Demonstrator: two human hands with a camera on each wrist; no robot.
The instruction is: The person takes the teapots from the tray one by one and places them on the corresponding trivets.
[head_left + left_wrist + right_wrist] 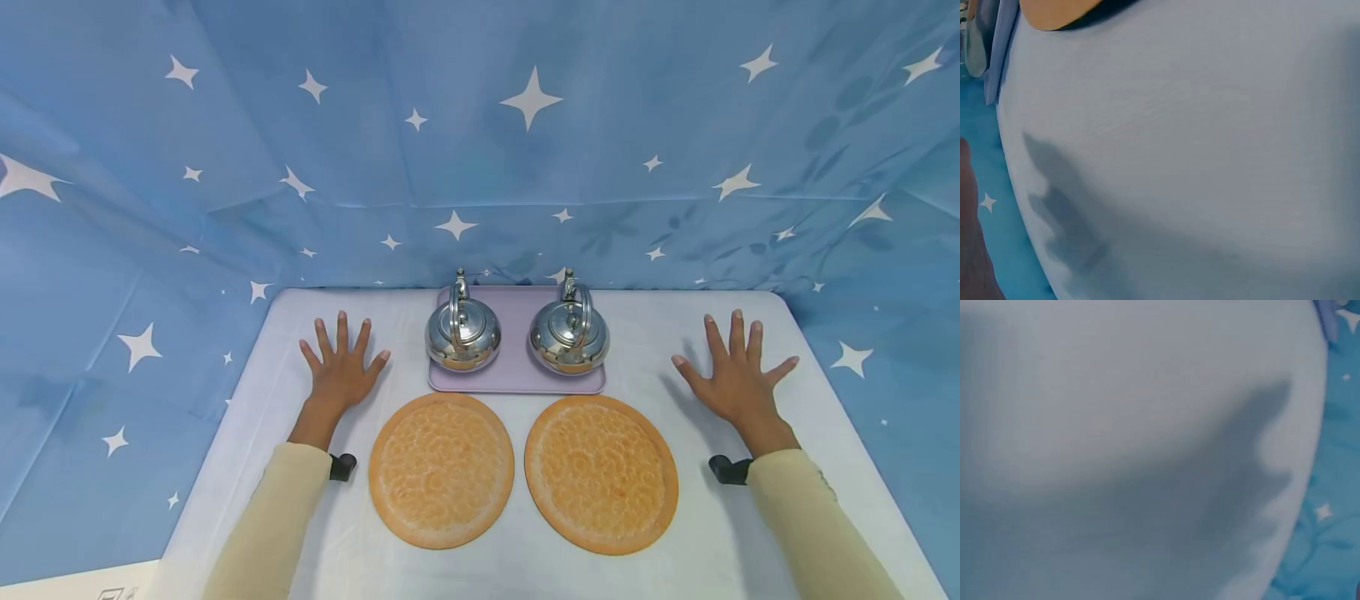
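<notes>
My left hand (341,375), fingers spread wide, is over the left side of the table and holds nothing. On the other side my right hand (738,379) is spread likewise, with nothing in it. Between them, two shiny metal kettles (468,337) (566,342) with arched handles stand upright on a lilac tray (514,371). Nearer to me lie two round tan mats (441,471) (602,475) with a pale, patterned middle, side by side. In the left wrist view only part of the hand (972,244) shows; the right wrist view shows mostly its shadow.
A white cloth (517,575) covers the table. Blue fabric (480,150) with white stars hangs behind it and at both sides. Each wrist wears a black device (343,467) (727,470). A pale printed surface (112,583) shows at the lower left.
</notes>
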